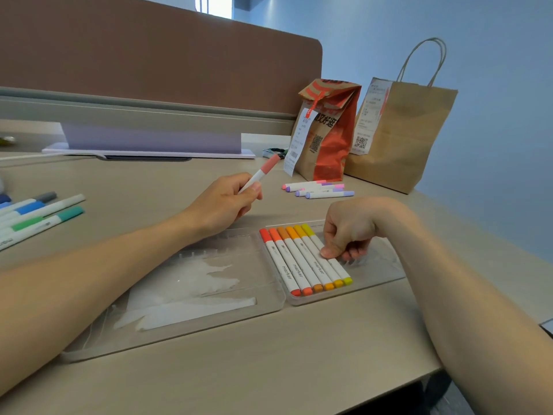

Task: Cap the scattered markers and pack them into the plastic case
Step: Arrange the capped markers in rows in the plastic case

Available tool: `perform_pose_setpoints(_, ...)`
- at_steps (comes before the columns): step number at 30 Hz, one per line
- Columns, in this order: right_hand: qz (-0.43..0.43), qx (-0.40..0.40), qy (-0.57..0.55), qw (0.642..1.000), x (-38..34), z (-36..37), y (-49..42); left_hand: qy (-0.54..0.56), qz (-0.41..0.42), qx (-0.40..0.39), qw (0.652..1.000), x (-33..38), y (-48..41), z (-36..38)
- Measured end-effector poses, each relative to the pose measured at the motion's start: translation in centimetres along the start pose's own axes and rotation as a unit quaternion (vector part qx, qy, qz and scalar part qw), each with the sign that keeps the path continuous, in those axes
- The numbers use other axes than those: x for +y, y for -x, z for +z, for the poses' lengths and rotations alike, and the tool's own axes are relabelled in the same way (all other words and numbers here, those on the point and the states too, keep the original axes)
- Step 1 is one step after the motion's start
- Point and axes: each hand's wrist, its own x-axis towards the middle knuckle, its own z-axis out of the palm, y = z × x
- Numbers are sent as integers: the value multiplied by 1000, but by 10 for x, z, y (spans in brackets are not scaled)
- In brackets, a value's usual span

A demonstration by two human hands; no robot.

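Desk (269,360), pale wood-tone. Nearest: clear plastic case (167,336) lying open flat, two halves side by side. Left half holds only a white sheet (191,298). Right half holds a row of markers (294,262), six side by side and touching, red through orange to yellow. Long axes are parallel and run diagonally: broad caps at the far left, small caps at the near right. "marker" is printed lengthwise in grey on the white barrels; the small logo by the caps is unreadable. Right hand (348,232) is over this half, thumb pressed on the barrel of the yellow marker (341,269), the outermost in the row, fingers curled against its outer side, pinching it. Left hand (223,202) is above the case's far edge, fingers curled round a pink-capped marker (263,172); its axis is tilted up, cap pointing away and to the right. Far left: blue and green markers (39,214), loose. Beyond centre: pink and purple markers (317,190), lying roughly crosswise. Behind them a red-and-brown paper bag (329,136), with large Chinese characters, a QR code and a receipt attached. Just beside it a kraft bag (404,136) with handles and a receipt with a QR code. Farthest: a brown partition (149,55).
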Motion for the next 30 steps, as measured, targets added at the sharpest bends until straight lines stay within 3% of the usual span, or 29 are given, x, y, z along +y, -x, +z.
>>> perform_pose_setpoints(10, -70, 89, -61, 992, -7, 18, 3, -101, 6, -69, 992, 8, 2, -3)
perform_pose_setpoints(19, -109, 148, -82, 980, -16, 22, 3, -35, -34, -109, 993, 28, -11, -2)
perform_pose_setpoints(23, -196, 220, -230, 927, -7, 13, 5, 18, -61, -132, 989, 36, -13, 3)
perform_pose_setpoints(25, -248, 216, -303, 895, -7, 9, 4, 27, -63, -150, 986, 39, -11, 7)
perform_pose_setpoints(27, -287, 210, -344, 869, -10, 10, 2, 30, -56, -166, 984, 42, -9, 9)
perform_pose_setpoints(30, -294, 220, -358, 858, -15, 16, -5, 38, -50, -171, 983, 44, -5, 11)
